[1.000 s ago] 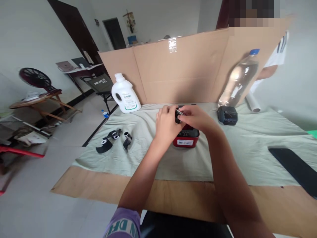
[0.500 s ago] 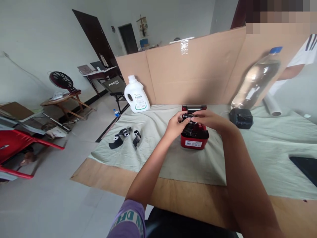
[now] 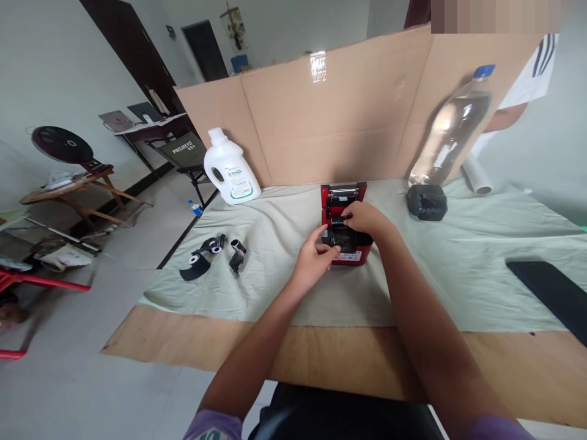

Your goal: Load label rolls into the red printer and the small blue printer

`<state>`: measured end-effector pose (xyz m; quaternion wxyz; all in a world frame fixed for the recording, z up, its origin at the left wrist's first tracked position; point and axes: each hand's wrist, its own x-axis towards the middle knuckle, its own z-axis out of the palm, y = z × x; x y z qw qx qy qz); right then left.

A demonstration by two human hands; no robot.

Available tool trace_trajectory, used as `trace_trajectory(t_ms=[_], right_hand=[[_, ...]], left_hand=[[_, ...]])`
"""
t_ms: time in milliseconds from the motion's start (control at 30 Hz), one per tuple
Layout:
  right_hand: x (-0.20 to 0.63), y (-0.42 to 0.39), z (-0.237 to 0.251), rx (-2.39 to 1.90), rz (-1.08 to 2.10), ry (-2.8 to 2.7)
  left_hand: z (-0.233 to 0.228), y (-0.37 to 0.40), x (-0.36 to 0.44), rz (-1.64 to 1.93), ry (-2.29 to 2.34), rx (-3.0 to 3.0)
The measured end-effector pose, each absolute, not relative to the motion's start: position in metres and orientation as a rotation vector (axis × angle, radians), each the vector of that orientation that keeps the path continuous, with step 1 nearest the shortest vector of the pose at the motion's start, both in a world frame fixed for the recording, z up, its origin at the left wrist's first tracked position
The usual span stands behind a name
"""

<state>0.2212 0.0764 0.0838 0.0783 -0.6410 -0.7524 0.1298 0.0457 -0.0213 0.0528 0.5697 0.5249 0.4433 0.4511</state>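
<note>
- Standing behind everything, a cardboard screen (image 3: 348, 116) backs the pale green cloth (image 3: 458, 269).
- Clear bottle (image 3: 452, 131), water inside, leans on it; white jug (image 3: 229, 168) upright at left.
- Red printer (image 3: 343, 223), lid raised, black roll in its bay, mid-cloth.
- Right hand (image 3: 362, 219) curled over the roll; left hand (image 3: 314, 260) pinching the printer's front edge.
- Black block (image 3: 426, 201) at right; black spools (image 3: 213, 256) well apart, left.
</note>
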Motion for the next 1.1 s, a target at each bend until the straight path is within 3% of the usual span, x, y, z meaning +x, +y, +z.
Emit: trace_trajectory(t_ms=[167, 300, 533, 900, 1100], right_hand=[[0.211, 0.067, 0.088, -2.055, 0.323, -2.215], [0.224, 0.062, 0.103, -1.937, 0.466, -2.070], [0.241, 0.073, 0.101, -1.554, 0.250, -1.473], [0.254, 0.048, 0.036, -1.304, 0.940, -1.146], [0.252, 0.047, 0.002, -1.099, 1.095, -1.116]], left_hand=[[0.046, -0.019, 0.052, 1.101, 1.036, 1.145], [0.045, -0.019, 0.052, 1.129, 1.004, 1.091], [0.037, -0.019, 0.053, 1.159, 0.980, 1.063], [0.039, -0.026, 0.057, 1.225, 0.972, 1.107], [0.043, -0.028, 0.056, 1.271, 0.929, 1.108]])
